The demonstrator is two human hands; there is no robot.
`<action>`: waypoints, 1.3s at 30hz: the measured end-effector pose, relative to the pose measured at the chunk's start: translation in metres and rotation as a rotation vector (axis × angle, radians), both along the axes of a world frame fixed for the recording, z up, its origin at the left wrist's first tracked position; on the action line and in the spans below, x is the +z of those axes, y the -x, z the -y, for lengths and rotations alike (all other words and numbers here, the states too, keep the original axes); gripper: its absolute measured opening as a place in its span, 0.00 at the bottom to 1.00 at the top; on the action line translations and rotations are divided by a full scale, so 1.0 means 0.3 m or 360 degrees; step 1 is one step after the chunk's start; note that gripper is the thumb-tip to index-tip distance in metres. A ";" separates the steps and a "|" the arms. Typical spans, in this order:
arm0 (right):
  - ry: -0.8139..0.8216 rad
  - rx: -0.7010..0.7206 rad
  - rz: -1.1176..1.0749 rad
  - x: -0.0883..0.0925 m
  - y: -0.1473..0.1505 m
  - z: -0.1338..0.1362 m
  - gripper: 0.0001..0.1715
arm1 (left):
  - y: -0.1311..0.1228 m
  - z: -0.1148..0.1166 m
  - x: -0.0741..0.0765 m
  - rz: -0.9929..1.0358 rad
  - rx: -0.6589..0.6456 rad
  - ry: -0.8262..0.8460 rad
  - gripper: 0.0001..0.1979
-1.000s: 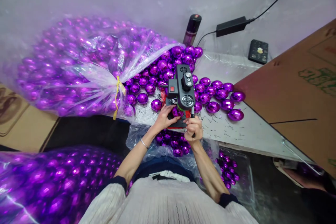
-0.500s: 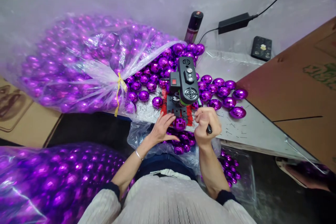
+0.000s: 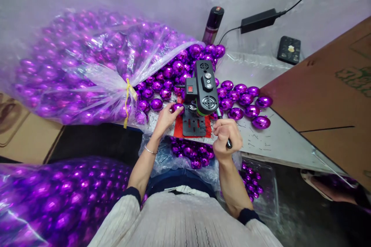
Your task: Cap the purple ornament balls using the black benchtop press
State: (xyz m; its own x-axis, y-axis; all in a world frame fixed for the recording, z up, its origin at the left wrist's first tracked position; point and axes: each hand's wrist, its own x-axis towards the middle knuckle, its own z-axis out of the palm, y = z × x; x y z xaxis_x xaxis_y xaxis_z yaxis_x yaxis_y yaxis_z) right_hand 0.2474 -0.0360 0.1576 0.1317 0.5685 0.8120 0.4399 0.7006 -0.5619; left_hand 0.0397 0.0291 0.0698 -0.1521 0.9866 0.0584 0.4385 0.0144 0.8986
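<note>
A black hand-operated machine with round vents and a red switch stands on a red patch of the table, its slotted base plate bare at the front. My left hand has its fingers round a shiny purple ball just left of the machine. On the right, my right hand is wrapped round the machine's black-ended lever. Below the table edge, several purple balls lie in clear plastic before my lap.
A big clear bag of purple balls, tied with yellow, fills the left; another bag lies below. Loose balls are on the right, near a cardboard box. Behind stand a spray can and a power adapter.
My left hand has moved up and left, from the front of the base plate, and now has a ball in its fingers. The ball at the plate's front is gone from there. My right hand stays on the lever.
</note>
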 end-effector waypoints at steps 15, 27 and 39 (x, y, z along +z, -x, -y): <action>0.0073 -0.0076 -0.0016 0.073 0.020 0.000 0.19 | -0.163 0.123 -0.079 0.0139 -0.0141 -0.0209 0.25; 0.0042 -0.0020 0.0116 0.013 -0.007 0.011 0.16 | -0.186 0.120 -0.130 -0.0215 -0.0324 -0.0446 0.33; -0.0271 -0.0061 0.0104 -0.184 0.000 -0.027 0.19 | -0.182 0.129 -0.133 -0.0206 -0.0322 -0.0410 0.34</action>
State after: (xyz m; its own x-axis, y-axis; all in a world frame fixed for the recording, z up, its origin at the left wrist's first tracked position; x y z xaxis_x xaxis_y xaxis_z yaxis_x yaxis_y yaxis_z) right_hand 0.2474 -0.0280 0.1025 0.0949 0.4174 0.9038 0.4998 0.7652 -0.4058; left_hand 0.0943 -0.0096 0.0300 0.0700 0.9463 0.3156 0.5195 -0.3047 0.7983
